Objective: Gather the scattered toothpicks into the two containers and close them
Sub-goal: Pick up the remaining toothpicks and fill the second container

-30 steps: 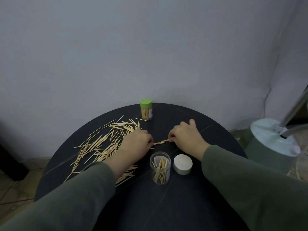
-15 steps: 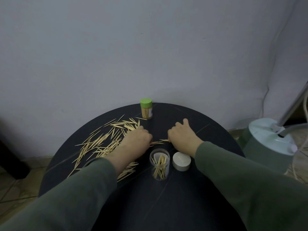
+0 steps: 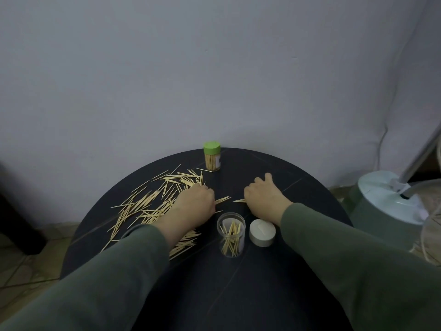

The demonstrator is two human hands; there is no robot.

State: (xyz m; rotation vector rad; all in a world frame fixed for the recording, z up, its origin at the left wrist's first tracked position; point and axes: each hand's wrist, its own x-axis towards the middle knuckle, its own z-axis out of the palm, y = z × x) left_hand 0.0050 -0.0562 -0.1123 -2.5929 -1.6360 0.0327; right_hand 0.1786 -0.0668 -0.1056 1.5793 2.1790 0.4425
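Loose toothpicks [image 3: 148, 204] lie strewn over the left half of the round black table [image 3: 310, 187]. My left hand [image 3: 195, 204] sits at the pile's right edge, fingers curled round a small bunch whose tips stick out to the right. My right hand [image 3: 262, 199] is knuckles-up just right of it, and a few toothpicks [image 3: 239, 201] poke out at its thumb. In front of both hands stands an open clear container [image 3: 231, 235] with several toothpicks inside, its white lid [image 3: 262, 232] beside it. A full container with a green lid [image 3: 212, 158] stands shut at the table's far edge.
A grey wall rises right behind the table. On the floor to the right stands a pale green round appliance base [image 3: 386, 206] with a slanting metal pole. Tiled floor shows at the lower left.
Both hands have drifted slightly apart. The bunch of toothpicks that bridged them now sits in two parts, one at each hand.
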